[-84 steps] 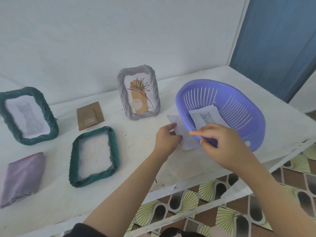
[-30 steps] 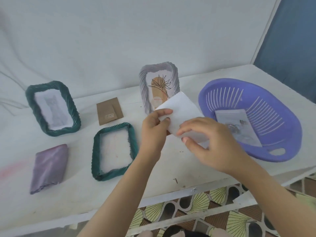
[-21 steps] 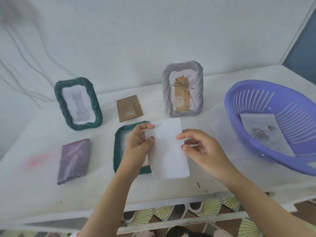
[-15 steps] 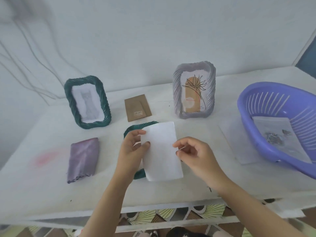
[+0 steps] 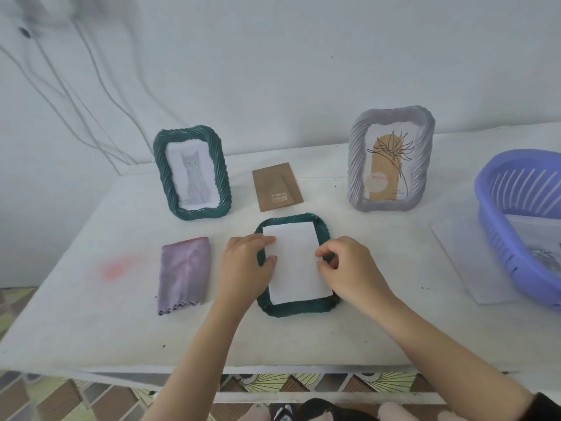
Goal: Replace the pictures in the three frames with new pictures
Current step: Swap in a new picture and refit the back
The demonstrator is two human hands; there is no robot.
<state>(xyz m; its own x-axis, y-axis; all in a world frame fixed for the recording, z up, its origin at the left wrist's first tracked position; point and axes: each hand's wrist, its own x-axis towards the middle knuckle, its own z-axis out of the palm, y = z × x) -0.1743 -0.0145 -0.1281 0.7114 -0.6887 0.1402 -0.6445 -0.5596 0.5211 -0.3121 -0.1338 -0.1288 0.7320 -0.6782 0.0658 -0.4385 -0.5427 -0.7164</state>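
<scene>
A dark green frame (image 5: pixel 296 309) lies face down on the white table (image 5: pixel 334 338). A white picture sheet (image 5: pixel 296 262), blank side up, rests inside its opening. My left hand (image 5: pixel 246 271) pinches the sheet's left edge and my right hand (image 5: pixel 349 268) its right edge. A second green frame (image 5: pixel 161 168) with a cat drawing stands at the back left. A grey frame (image 5: pixel 358 165) with a plant print stands at the back right. A brown backing board (image 5: pixel 277 186) lies between them.
A folded purple cloth (image 5: pixel 185 278) lies left of the flat frame. A purple plastic basket (image 5: pixel 498 214) with more pictures sits at the right edge, over a loose sheet (image 5: pixel 458 256). Cables hang on the wall at the back left.
Both hands lifted the white sheet from beside the basket, carried it left and lowered it onto the back of the lying green frame. The view shifted left with them.
</scene>
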